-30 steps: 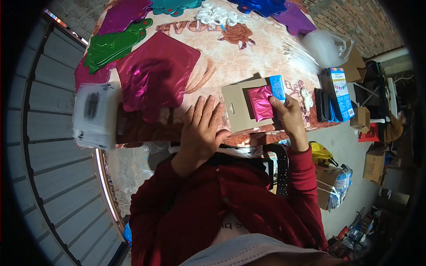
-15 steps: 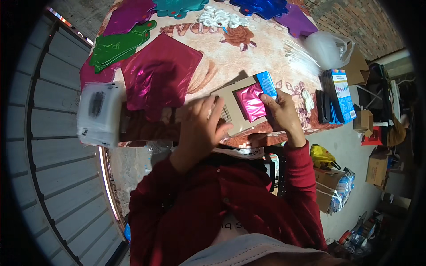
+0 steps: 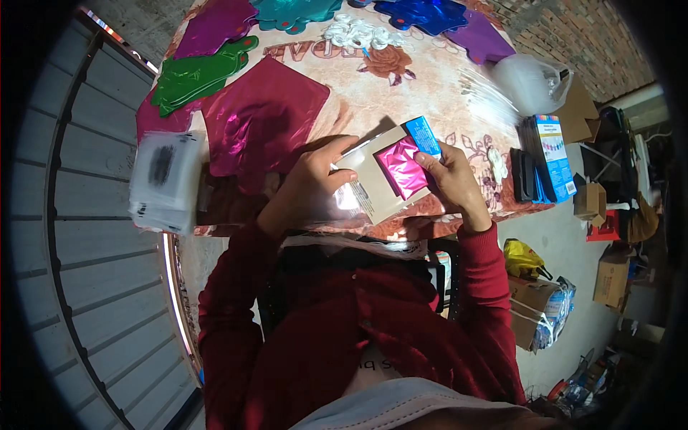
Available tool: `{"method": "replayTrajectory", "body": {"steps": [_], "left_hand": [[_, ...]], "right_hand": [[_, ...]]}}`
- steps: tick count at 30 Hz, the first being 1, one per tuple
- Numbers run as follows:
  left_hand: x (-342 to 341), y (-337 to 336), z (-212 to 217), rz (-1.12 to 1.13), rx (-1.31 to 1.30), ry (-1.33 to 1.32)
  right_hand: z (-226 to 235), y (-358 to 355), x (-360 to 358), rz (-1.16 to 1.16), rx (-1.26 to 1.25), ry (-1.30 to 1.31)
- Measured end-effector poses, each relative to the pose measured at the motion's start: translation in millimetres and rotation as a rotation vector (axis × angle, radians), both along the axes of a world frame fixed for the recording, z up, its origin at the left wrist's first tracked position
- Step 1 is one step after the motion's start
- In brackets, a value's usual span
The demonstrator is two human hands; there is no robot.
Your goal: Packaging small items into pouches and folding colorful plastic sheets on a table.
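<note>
A brown cardboard card [image 3: 371, 155] with a blue end [image 3: 423, 133] lies tilted between my hands, just above the table's front edge. On it rests a folded, shiny pink foil piece [image 3: 403, 169]. My right hand [image 3: 459, 179] grips the card's right side, its thumb pressing over the foil's edge. At the card's left end shows a clear plastic bag [image 3: 349, 198], glinting in the light. My left hand [image 3: 309, 178] holds the bag's left end, thumb and forefinger either side of it; the other fingers are hidden behind.
A large pink foil sheet [image 3: 269, 118] and a stack of clear bags [image 3: 163, 172] lie left. Green foil pieces [image 3: 201, 75], white string coils [image 3: 358, 33] and blue foil pieces [image 3: 423, 14] lie farther back. Blue printed packs [image 3: 552, 158] stand at the right edge near a plastic bag [image 3: 530, 82].
My left hand has drawn back to the left, from over the card to the bag's end. The right hand keeps its grip on the card, nearly still.
</note>
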State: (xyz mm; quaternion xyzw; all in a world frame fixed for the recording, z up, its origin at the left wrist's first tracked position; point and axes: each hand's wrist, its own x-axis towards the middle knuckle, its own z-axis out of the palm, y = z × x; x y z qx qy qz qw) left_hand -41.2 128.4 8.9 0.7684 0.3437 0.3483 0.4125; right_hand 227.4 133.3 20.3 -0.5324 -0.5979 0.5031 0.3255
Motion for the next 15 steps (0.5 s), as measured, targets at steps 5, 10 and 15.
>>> {"method": "replayTrajectory", "body": {"steps": [5,10,15], "left_hand": [[-0.4,3.8,3.0,0.114,-0.055,0.051],[8.2,22.9,13.8,-0.026,-0.436,-0.18],[0.5,38.7,6.2,-0.231,-0.591,-0.289]], "right_hand": [[1.7,2.6,-5.0,-0.009,-0.039,0.02],[5.6,2.3,-8.5,0.051,-0.06,0.035],[6.5,4.7,-11.5,0.045,-0.128,0.207]]}}
